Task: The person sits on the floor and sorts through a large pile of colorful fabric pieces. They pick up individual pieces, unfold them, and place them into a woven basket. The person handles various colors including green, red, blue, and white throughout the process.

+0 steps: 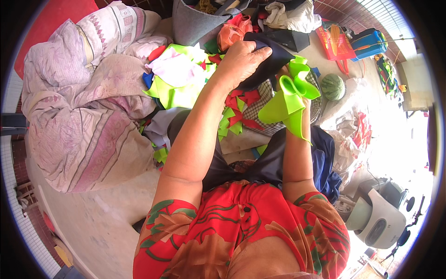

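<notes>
My left hand (246,64) is closed on the upper edge of a dark navy fabric piece (267,63), thumb on top. Close beside it on the right, a bright green fabric piece (290,100) is bunched in curled folds over my right hand (282,73) and hangs down across the wrist. Most of the right fingers are hidden behind the green folds and the dark cloth. Below both hands lies a checked cloth (265,100) with red and green scraps (237,111) on it. Left of my left hand is a heap of bright green fabric pieces (179,90) topped by a pale one.
A large patterned blanket bundle (88,116) fills the left side. Beyond the hands stand a grey felt bin (197,23) and a crumpled orange-red bag (236,31). To the right are a watermelon (333,87), a red bag (335,42), white plastic bags (346,144) and a white-and-grey appliance (378,218).
</notes>
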{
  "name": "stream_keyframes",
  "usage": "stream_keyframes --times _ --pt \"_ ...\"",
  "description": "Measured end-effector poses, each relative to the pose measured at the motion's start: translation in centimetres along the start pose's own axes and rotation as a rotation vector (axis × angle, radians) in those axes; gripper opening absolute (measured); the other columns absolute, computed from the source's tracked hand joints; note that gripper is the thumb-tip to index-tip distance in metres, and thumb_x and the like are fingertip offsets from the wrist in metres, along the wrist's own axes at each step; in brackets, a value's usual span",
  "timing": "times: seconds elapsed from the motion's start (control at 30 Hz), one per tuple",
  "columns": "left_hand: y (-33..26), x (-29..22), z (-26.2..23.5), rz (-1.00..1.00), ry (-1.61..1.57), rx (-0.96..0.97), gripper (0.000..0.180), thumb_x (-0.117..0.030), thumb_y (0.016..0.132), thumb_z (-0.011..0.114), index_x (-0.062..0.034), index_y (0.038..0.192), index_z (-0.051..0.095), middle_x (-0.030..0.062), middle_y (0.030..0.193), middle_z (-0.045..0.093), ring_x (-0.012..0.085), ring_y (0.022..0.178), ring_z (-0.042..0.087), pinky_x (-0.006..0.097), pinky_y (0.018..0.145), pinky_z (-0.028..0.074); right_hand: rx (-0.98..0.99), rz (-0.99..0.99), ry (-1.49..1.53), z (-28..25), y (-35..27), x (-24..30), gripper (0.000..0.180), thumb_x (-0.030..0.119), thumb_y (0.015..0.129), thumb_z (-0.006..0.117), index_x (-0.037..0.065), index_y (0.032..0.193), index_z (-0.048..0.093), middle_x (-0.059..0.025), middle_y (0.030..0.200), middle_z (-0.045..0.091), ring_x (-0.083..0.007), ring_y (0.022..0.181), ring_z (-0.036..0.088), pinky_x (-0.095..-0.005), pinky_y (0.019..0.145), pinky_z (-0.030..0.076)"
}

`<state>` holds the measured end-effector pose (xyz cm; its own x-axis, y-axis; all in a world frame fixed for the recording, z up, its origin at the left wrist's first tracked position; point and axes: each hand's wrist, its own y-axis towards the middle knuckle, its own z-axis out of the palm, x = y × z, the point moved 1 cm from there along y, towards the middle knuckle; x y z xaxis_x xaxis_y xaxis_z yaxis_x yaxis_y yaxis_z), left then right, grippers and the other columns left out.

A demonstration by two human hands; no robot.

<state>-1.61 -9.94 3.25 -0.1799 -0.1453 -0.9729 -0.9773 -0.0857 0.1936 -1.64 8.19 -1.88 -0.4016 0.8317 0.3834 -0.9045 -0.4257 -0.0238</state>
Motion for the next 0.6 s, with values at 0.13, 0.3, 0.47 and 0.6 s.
stream_keyframes --times 0.13,0.3,0.47,0.6 --pt "-0.1 -2.0 -0.8 -0.013 0.116 -0.014 0.043 -0.030 0.086 0.061 0.0043 0.062 0.052 0.0115 0.051 0.047 0.0179 0.052 0.044 0.034 0.055 0.040 -0.090 0.250 -0.012 0.4 0.2 0.0 0.016 0.020 0.085 0.060 0.008 0.095 0.061 -0.0049 0.069 0.060 -0.0164 0.051 0.058 -0.0294 0.046 0.049" --pt "0.0 -1.3 -1.1 -0.106 -0.284 -0.070 0.034 -0.035 0.091 0.056 -0.0018 0.091 0.064 -0.0028 0.076 0.058 0.0095 0.071 0.049 0.026 0.080 0.038 0.097 0.050 -0.161 -3.2 0.0 0.6 0.019 0.015 0.088 0.056 0.009 0.107 0.058 -0.0099 0.082 0.059 -0.0161 0.060 0.057 -0.0279 0.051 0.049" --pt "-0.3 -1.8 -1.1 -0.127 -0.588 -0.014 0.034 -0.029 0.086 0.064 -0.0054 0.111 0.062 0.0005 0.103 0.063 0.0090 0.096 0.055 0.024 0.091 0.038 0.080 -0.038 -0.188 -1.7 -0.7 1.2 0.012 0.013 0.090 0.055 0.008 0.100 0.054 -0.0083 0.085 0.054 -0.0120 0.063 0.054 -0.0256 0.057 0.049" --pt "-0.2 -1.9 -1.1 -0.186 -0.660 0.035 0.033 -0.030 0.086 0.064 -0.0060 0.110 0.062 0.0003 0.102 0.063 0.0087 0.096 0.055 0.025 0.090 0.038 0.246 0.137 0.239 -0.6 -0.4 1.1 0.013 0.016 0.086 0.058 0.009 0.096 0.059 -0.0067 0.072 0.058 -0.0203 0.054 0.057 -0.0294 0.046 0.047"
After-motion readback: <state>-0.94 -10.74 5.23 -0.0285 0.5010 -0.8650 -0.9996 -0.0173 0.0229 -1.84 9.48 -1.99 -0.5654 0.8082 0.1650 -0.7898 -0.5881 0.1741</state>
